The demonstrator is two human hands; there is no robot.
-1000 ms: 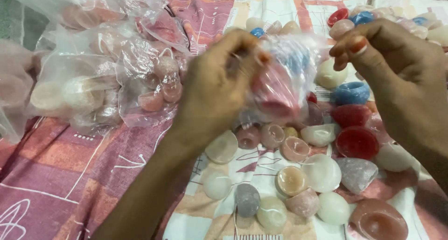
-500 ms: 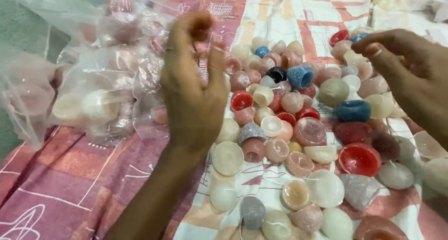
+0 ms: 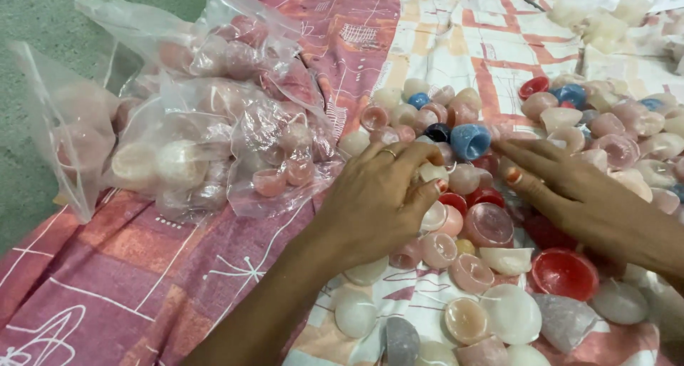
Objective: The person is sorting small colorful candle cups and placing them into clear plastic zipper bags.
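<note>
small bowls lie under both hands' open fingers; clear bags hold what seem like more bowls.

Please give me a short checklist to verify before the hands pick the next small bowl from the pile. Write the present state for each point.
1. Left hand free to grasp: cannot tell; its fingers curl over a pale piece.
2. Right hand empty: ok, fingers flat on the pile of small bowls.
3. Blue cup reachable: ok, it sits just beyond both hands' fingertips.
4. Red bowl uncovered: ok, nothing lies on it.
5. Filled plastic bags out of the way: ok, they lie to the left, apart from the pile.
6. Cloth flat: ok.
</note>
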